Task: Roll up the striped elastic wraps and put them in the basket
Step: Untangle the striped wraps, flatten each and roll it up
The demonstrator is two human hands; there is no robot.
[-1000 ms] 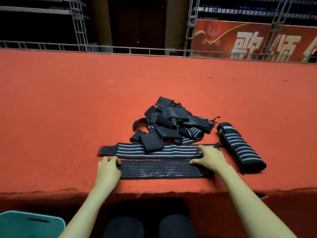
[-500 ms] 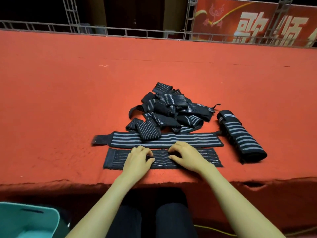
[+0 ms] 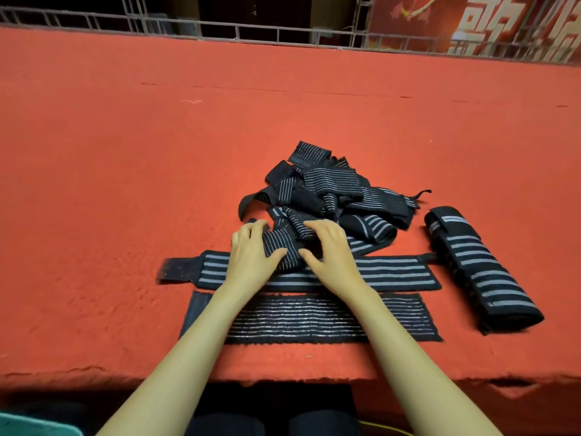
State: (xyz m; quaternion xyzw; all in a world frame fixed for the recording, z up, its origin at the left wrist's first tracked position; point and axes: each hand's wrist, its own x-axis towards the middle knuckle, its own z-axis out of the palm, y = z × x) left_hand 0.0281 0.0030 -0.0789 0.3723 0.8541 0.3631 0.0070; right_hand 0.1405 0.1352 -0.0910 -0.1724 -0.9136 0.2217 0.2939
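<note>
A pile of black striped elastic wraps (image 3: 339,190) lies on the red carpeted platform (image 3: 125,184). Both my hands are at its near edge, on a small folded wrap (image 3: 283,250). My left hand (image 3: 251,256) covers its left side with the thumb laid across it. My right hand (image 3: 330,250) lies over its right side, fingers spread. Nearer to me, two wraps lie flat: a wide-striped one (image 3: 393,272) and a thin-striped one (image 3: 314,319), both partly under my forearms. A thick folded wrap (image 3: 481,269) lies at the right. A corner of the teal basket (image 3: 31,426) shows at bottom left.
The platform's frayed front edge (image 3: 94,372) runs just above my knees. A metal railing (image 3: 283,33) borders the far side, with a red banner (image 3: 471,20) behind it. Bare carpet stretches left of and beyond the pile.
Both hands left the thin-striped flat wrap and moved forward over the wide-striped one onto the small folded wrap at the pile's edge. The camera tilted further down.
</note>
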